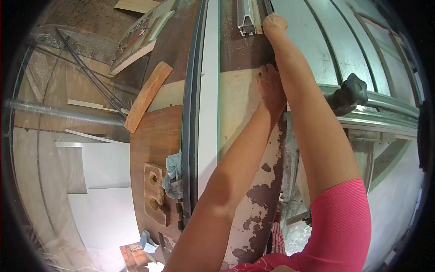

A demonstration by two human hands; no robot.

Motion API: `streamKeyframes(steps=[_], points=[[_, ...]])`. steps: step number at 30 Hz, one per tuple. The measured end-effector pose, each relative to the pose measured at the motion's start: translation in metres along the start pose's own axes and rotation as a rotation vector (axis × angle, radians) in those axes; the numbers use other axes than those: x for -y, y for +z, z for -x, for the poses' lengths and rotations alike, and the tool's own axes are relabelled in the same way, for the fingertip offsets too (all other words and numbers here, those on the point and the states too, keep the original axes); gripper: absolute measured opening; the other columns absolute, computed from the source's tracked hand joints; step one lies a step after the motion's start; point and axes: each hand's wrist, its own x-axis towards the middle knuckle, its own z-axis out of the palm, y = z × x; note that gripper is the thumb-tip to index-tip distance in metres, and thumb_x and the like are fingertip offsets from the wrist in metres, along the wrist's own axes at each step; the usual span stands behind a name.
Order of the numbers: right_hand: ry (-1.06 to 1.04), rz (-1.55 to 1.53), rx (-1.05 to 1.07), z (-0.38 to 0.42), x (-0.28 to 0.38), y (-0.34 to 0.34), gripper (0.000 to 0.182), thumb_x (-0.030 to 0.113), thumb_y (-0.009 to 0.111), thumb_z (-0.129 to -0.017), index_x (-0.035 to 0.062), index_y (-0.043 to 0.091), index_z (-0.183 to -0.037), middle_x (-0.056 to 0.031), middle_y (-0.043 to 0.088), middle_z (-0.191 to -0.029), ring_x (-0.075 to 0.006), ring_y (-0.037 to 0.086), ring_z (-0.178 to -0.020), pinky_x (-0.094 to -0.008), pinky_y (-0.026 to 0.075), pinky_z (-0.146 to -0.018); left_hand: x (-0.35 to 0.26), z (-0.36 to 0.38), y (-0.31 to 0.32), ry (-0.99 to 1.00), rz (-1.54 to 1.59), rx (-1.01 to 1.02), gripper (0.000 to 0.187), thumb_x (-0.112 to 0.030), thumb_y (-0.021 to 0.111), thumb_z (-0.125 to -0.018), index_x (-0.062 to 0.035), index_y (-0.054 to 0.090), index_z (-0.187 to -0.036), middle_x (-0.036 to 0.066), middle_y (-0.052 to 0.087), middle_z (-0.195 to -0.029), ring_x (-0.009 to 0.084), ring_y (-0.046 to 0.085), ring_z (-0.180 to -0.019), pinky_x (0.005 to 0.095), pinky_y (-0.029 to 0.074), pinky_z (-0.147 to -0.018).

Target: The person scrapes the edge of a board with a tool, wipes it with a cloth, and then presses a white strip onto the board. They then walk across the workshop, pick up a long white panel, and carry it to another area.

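Observation:
My right hand (275, 25) is far forward, fingers curled in at the edge of the worn table surface (240, 109). It is beside a thin dark strip (268, 7) and a pale wooden strip (258, 18); whatever its fingers grip is hidden. Left of these strips lies an aluminium profile (245, 18) with a hollow end. Nearer to me, my left hand (271, 86) rests with bent fingers at the same table edge, against my right forearm. Its grip is hidden from view too.
A long fence rail (208, 104) runs along the table's left. Past it are a curved wooden piece (148, 97), a worn wooden block (155, 192) and a blue cloth (173, 174). On the right, a black knob (352, 93) sticks out beside a grooved metal table (312, 41).

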Motion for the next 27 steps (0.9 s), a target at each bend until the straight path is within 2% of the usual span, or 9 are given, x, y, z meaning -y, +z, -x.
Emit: streamKeyframes(steps=[3, 6, 8, 12, 14, 18, 22, 25, 27], points=[[0.014, 0.012, 0.105, -0.016, -0.001, 0.012, 0.033, 0.026, 0.058, -0.076, 0.0153, 0.059, -0.108, -0.0021, 0.055, -0.111, -0.0203, 0.058, -0.093, -0.0372, 0.051, -0.058, 0.005, 0.001, 0.004, -0.072, 0.091, -0.083, 0.030, -0.020, 0.055, -0.071, -0.0026, 0.055, -0.095, 0.013, 0.049, -0.087, 0.0282, 0.047, -0.084, 0.0356, 0.042, -0.068], [-0.015, 0.135, 0.083, 0.008, 0.005, 0.000, 0.030, 0.024, 0.057, -0.078, 0.0170, 0.060, -0.107, -0.0012, 0.057, -0.108, -0.0200, 0.057, -0.095, -0.0385, 0.051, -0.058, 0.020, -0.008, -0.010, 0.056, 0.143, 0.223, 0.050, -0.018, 0.053, -0.076, -0.0003, 0.039, -0.121, 0.018, 0.050, -0.096, 0.0337, 0.048, -0.092, 0.0413, 0.042, -0.078], [-0.023, 0.138, 0.066, 0.021, 0.003, -0.004, 0.029, 0.014, 0.055, -0.079, 0.0085, 0.059, -0.107, -0.0044, 0.058, -0.104, -0.0231, 0.061, -0.089, -0.0399, 0.052, -0.059, 0.018, 0.002, -0.067, -0.189, 0.467, 0.370, 0.064, -0.017, 0.050, -0.080, 0.0005, 0.018, -0.132, 0.022, 0.047, -0.105, 0.0367, 0.045, -0.100, 0.0442, 0.038, -0.087], [0.060, 0.051, 0.104, 0.029, 0.003, -0.002, 0.040, 0.015, 0.056, -0.078, 0.0024, 0.050, -0.116, -0.0060, 0.058, -0.106, -0.0213, 0.062, -0.085, -0.0364, 0.052, -0.057, 0.016, 0.084, -0.140, -0.097, 0.365, 0.395, 0.062, -0.016, 0.053, -0.080, 0.0000, 0.022, -0.131, 0.021, 0.043, -0.114, 0.0356, 0.042, -0.099, 0.0445, 0.037, -0.084], [0.057, 0.214, 0.166, 0.042, 0.004, -0.004, 0.056, 0.023, 0.058, -0.078, 0.0024, 0.039, -0.126, -0.0075, 0.053, -0.115, -0.0175, 0.062, -0.068, -0.0292, 0.044, -0.044, 0.014, 0.121, -0.162, -0.078, 0.268, 0.486, 0.060, -0.017, 0.054, -0.080, -0.0004, 0.026, -0.130, 0.020, 0.039, -0.120, 0.0355, 0.040, -0.105, 0.0438, 0.036, -0.086], [0.009, 0.247, 0.031, 0.078, 0.002, 0.003, 0.057, 0.023, 0.058, -0.077, 0.0002, 0.039, -0.126, -0.0089, 0.056, -0.111, -0.0163, 0.059, -0.058, -0.0286, 0.042, -0.040, 0.006, 0.161, -0.150, -0.059, 0.150, 0.331, 0.060, -0.017, 0.056, -0.078, -0.0001, 0.029, -0.128, 0.019, 0.040, -0.120, 0.0359, 0.037, -0.110, 0.0431, 0.035, -0.089], [-0.147, 0.470, 0.145, 0.136, -0.001, -0.019, 0.051, 0.024, 0.057, -0.079, 0.0004, 0.044, -0.122, -0.0098, 0.054, -0.113, -0.0171, 0.056, -0.051, -0.0279, 0.041, -0.039, 0.003, 0.168, -0.155, -0.125, 0.310, 0.246, 0.059, -0.013, 0.058, -0.076, 0.0001, 0.030, -0.127, 0.020, 0.041, -0.119, 0.0378, 0.038, -0.111, 0.0429, 0.033, -0.092], [-0.264, 0.625, 0.359, 0.168, -0.008, -0.028, 0.042, 0.024, 0.056, -0.079, 0.0022, 0.052, -0.115, -0.0095, 0.055, -0.111, -0.0185, 0.059, -0.061, -0.0271, 0.045, -0.046, -0.004, 0.183, -0.169, -0.177, 0.455, 0.181, 0.056, -0.010, 0.057, -0.077, 0.0007, 0.031, -0.126, 0.022, 0.042, -0.116, 0.0392, 0.041, -0.107, 0.0430, 0.034, -0.091], [-0.305, 0.447, 0.254, 0.193, -0.015, -0.022, 0.041, 0.019, 0.057, -0.077, 0.0081, 0.053, -0.116, -0.0104, 0.045, -0.126, -0.0198, 0.062, -0.084, -0.0287, 0.051, -0.056, -0.012, 0.198, -0.179, -0.223, 0.555, 0.135, 0.053, -0.009, 0.055, -0.078, 0.0011, 0.032, -0.125, 0.024, 0.043, -0.115, 0.0399, 0.042, -0.105, 0.0431, 0.035, -0.090]])
